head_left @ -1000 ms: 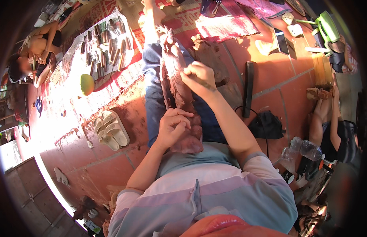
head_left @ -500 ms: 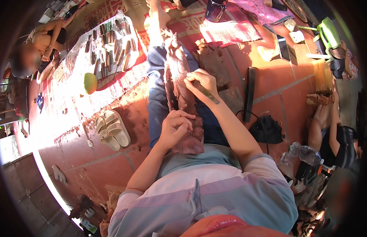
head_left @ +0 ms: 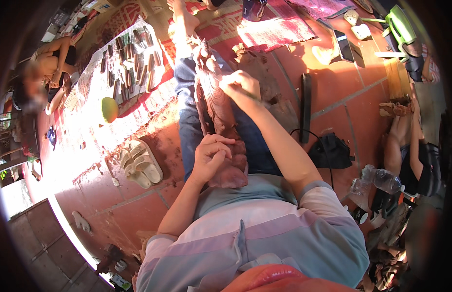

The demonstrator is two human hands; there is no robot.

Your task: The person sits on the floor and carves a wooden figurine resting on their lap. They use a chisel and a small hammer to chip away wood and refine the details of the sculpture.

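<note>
Fine surface work on a carved figure

The reddish-brown carving [head_left: 220,109] lies lengthwise over the person's jeans [head_left: 187,124], from the upper middle of the frame to the shirt at centre. The right hand [head_left: 241,89] is closed around a slim tool [head_left: 255,99], its fist against the figure's right edge; the working tip is hidden. The left hand [head_left: 211,154] lies half-curled on the blockier lower end; whether it grips or only steadies cannot be told. The step in hand looks like shaping or smoothing the grooved folds. The next move seems to call for a firm left hand and short, light strokes along those grooves. More hand tools [head_left: 151,62] lie at upper left.
</note>
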